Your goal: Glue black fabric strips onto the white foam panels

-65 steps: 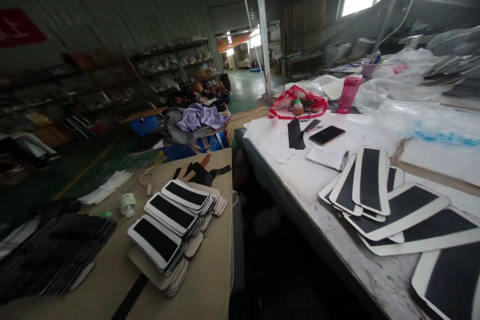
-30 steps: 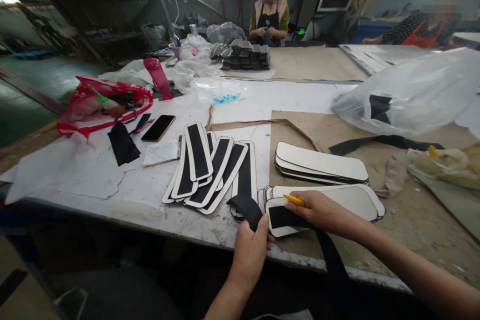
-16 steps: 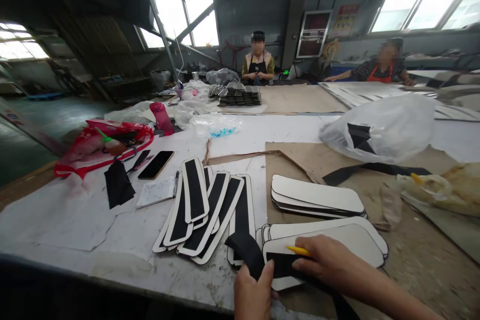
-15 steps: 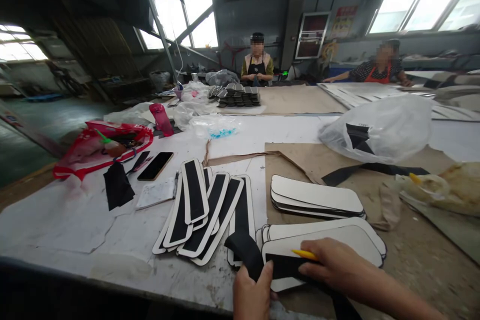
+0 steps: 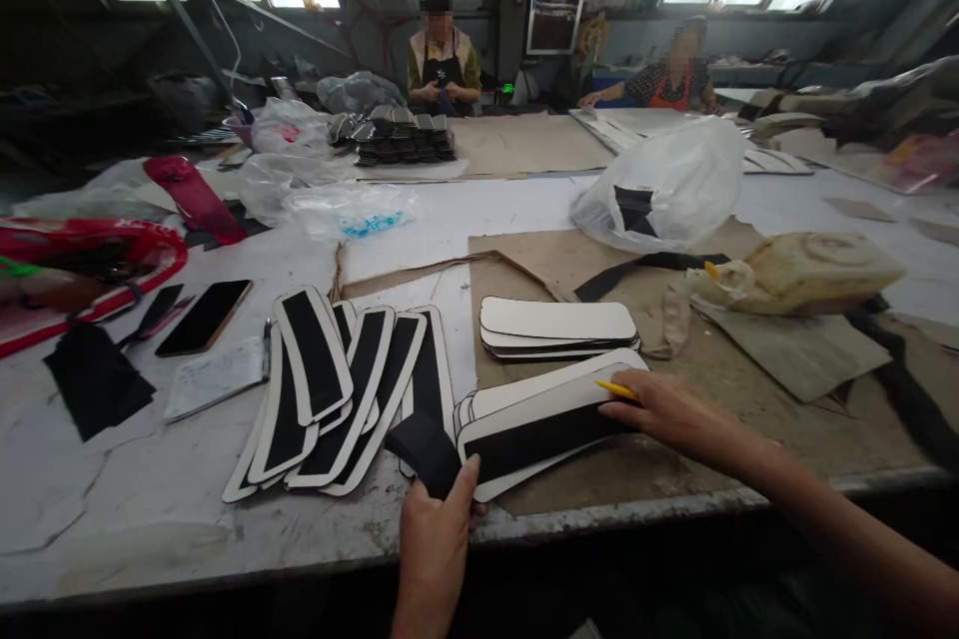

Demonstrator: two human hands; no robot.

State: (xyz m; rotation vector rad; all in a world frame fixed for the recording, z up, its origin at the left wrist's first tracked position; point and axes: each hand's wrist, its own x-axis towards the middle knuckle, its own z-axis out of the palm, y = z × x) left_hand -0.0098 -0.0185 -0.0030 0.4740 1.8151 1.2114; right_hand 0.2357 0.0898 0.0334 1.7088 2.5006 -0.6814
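My left hand (image 5: 441, 534) is closed on a black fabric strip (image 5: 543, 439) at the left end of a white panel (image 5: 494, 491), thumb on top. The strip's loose end (image 5: 424, 449) curls up to the left of that thumb. From there the strip runs along the panel to my right hand (image 5: 650, 401), whose fingertips press on its far part. A thin yellow pointed stick (image 5: 618, 389) juts from between the closed right fingers; its other end is hidden in the hand. More white panels (image 5: 550, 381) lie fanned underneath.
White panels with black strips (image 5: 375, 389) overlap at left. Behind my right hand lies another white stack (image 5: 558, 319). Around stand a phone (image 5: 204, 318), a notepad (image 5: 214, 379), a yellowish plastic bottle (image 5: 816, 272) and a clear bag (image 5: 663, 185). Two people (image 5: 442, 70) sit across the table.
My right hand has moved away from my left along the panel, and more of the black strip now lies flat between them. The whole view has swung to the right.
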